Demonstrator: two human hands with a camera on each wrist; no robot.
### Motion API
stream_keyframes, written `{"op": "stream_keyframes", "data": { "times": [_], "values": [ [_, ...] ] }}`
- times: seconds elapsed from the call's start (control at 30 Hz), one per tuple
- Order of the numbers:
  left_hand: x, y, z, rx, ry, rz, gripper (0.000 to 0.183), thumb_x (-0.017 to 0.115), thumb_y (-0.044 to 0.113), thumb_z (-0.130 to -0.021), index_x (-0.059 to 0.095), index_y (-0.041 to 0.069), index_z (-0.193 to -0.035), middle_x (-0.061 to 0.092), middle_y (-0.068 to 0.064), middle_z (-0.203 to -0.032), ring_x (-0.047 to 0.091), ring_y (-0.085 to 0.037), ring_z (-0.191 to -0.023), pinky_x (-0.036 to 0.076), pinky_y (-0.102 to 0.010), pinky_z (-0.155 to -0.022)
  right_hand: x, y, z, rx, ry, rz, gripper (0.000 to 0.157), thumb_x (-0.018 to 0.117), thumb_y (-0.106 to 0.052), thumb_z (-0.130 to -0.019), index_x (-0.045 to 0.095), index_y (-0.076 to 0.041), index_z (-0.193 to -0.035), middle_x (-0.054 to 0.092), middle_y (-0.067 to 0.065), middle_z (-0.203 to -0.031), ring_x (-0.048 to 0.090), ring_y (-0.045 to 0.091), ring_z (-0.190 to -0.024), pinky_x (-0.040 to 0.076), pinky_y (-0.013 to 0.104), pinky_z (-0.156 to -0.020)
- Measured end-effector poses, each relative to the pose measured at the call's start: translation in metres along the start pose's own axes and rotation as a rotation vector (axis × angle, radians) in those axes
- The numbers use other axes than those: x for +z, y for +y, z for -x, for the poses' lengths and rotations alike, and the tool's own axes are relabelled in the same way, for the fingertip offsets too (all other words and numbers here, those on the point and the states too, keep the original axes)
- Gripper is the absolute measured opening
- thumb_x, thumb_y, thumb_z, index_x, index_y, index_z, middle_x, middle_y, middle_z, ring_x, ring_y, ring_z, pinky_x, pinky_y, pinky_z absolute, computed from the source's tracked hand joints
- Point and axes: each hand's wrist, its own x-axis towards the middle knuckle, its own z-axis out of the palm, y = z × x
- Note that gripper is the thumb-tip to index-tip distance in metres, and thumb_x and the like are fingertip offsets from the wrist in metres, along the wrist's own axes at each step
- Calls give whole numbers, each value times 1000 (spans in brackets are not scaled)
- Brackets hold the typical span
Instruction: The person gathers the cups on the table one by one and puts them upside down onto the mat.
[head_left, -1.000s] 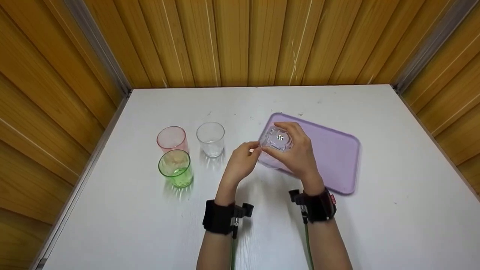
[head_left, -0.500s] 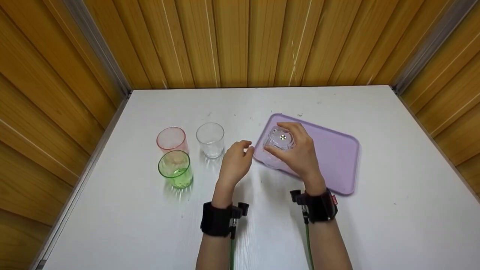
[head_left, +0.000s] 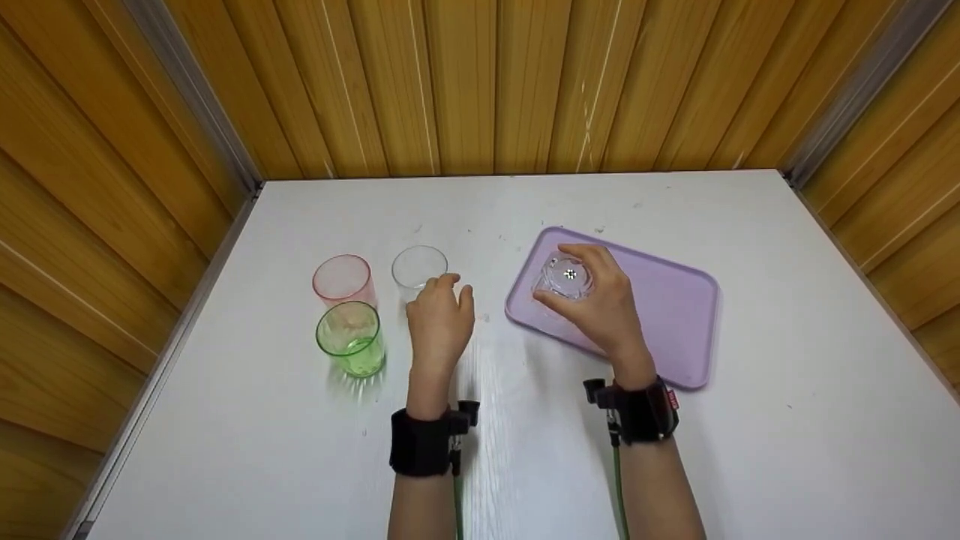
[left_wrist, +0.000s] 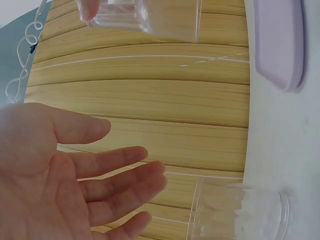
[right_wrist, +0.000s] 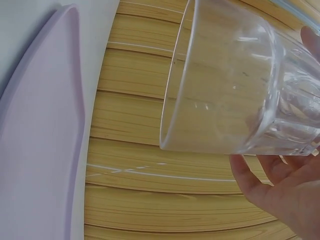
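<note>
Over the left part of the purple tray, my right hand grips a clear drinking glass upside down. The right wrist view has this glass with its mouth facing the tray and a gap between them; thumb and fingers hold it near the base. My left hand holds nothing. Its fingers are relaxed and spread in the left wrist view, beside a second clear glass. That glass stands upright on the table, partly hidden behind the left hand in the head view.
A pink glass stands left of the upright clear one, with a green glass just in front of it. The white table ends at wood-patterned walls behind and at the sides.
My left hand has come away from the held glass and moved left to the upright clear glass, fingers spreading. The right hand, still holding its glass, has shifted slightly right.
</note>
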Motion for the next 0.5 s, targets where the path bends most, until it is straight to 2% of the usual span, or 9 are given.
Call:
{"op": "stream_keyframes", "data": {
  "times": [0.3, 0.5],
  "values": [
    [-9, -8, -1, -54, 76, -18, 26, 56, 20, -87, 65, 1, -104, 65, -17, -99, 61, -35, -92, 41, -51, -81, -3, 4, 0, 16, -9, 7, 64, 83, -30, -63, 58, -6, -117, 58, 4, -114, 52, 16, -105, 39, 35, -91],
    [-13, -15, -2, -83, 134, -68, 26, 57, 19, -86, 65, 1, -102, 65, -18, -98, 60, -37, -89, 40, -50, -79, -3, 4, 0, 4, -6, 15, 64, 82, -29, -63, 58, -5, -117, 58, 6, -114, 53, 17, -106, 39, 35, -92]
  ]
}}
